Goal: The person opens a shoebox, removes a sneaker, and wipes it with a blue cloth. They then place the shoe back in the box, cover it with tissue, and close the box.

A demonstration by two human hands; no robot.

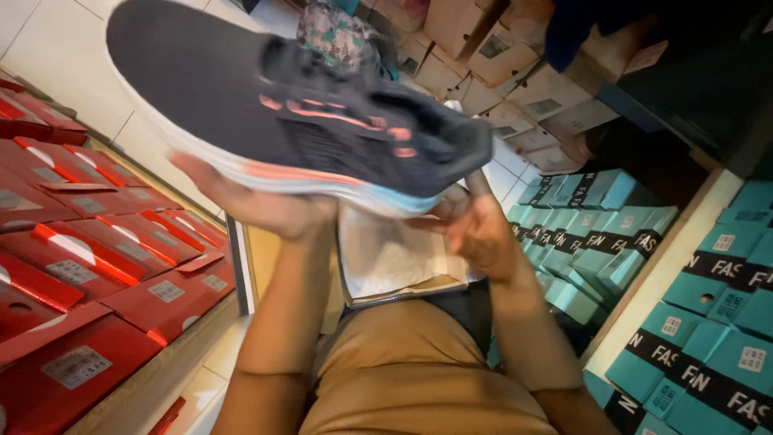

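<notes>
Dark grey mesh with coral trim covers the running shoe [298, 121], which the person lifts close to the camera, sole side down. The left hand [258, 205] cups the white midsole from below, fingers wrapped on it; the right hand [475, 234] steadies the heel end at four o'clock, grasping lightly. Below, an open shoebox [394, 266] with white paper rests on the lap. Red boxes [88, 258] stack at nine o'clock, teal boxes [692, 322] at three.

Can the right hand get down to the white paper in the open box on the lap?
Probably yes. The right hand sits at the shoe's heel, just above the white paper in the open box, with nothing between.
</notes>
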